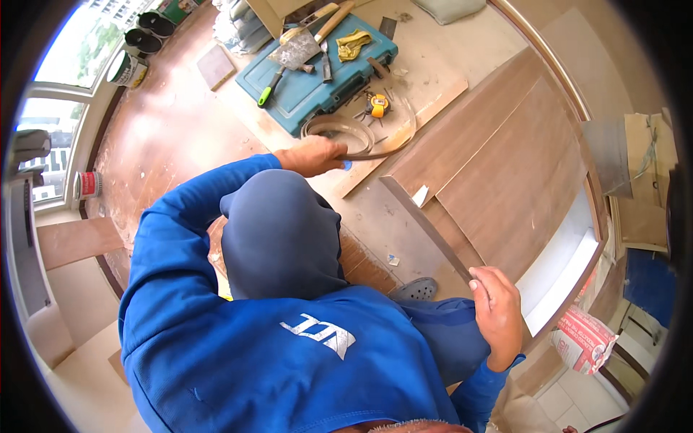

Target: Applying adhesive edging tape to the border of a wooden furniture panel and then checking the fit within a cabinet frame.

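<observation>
My left hand (314,156) reaches forward past my bent knee, its fingers curled at the near side of a loose coil of thin brown edging strip (375,153). A small blue bit (347,165) shows by the fingertips; what it belongs to is hidden. My right hand (497,309) is closed on the near edge of a large brown wood-grain cabinet panel (505,180), which lies tilted at my right. A white chip (420,195) sticks at the panel's left corner. An orange tape measure (377,105) lies beyond the coil.
Ahead, a teal tool case (317,72) carries a scraper (296,50), a green-handled tool (271,88), a hammer (336,20) and yellow gloves (354,45). Buckets (126,70) line the window side at left. A red-and-white bag (583,340) sits at right, beyond the panel.
</observation>
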Tool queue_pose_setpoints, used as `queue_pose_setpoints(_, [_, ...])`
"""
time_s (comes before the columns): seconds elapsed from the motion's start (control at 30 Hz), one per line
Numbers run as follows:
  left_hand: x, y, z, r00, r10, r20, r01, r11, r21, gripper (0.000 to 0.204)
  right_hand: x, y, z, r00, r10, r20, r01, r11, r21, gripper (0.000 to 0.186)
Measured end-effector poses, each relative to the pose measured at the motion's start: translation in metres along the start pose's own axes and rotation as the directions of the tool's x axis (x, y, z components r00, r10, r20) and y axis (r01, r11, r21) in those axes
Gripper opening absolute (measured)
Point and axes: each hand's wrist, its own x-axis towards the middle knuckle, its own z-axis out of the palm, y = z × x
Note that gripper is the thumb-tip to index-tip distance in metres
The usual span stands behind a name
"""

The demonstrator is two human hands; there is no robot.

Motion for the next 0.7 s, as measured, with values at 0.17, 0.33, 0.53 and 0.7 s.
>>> queue_pose_setpoints(0.17, [-0.003,0.033,-0.086,0.962,-0.171,-0.212,-0.005,0.767,-0.642,0.030,0.017,0.003,-0.011,0.989,-0.141,-0.048,0.146,0.981,0.125,0.016])
queue_pose_setpoints(0.33, [-0.064,0.112,-0.181,0.797,-0.363,-0.483,-0.238,0.547,-0.803,0.027,0.052,0.014,-0.028,0.998,-0.054,-0.009,0.052,0.874,0.484,0.029])
queue_pose_setpoints(0.53, [-0.080,0.178,-0.207,0.792,-0.289,-0.538,-0.512,0.166,-0.843,0.028,0.078,0.107,-0.071,0.880,0.306,-0.363,0.015,0.746,0.666,0.031])
queue_pose_setpoints(0.7, [-0.088,0.224,-0.194,0.724,-0.250,-0.643,-0.556,0.341,-0.758,0.031,0.060,0.097,-0.075,0.916,0.248,-0.314,0.019,0.756,0.654,0.031])
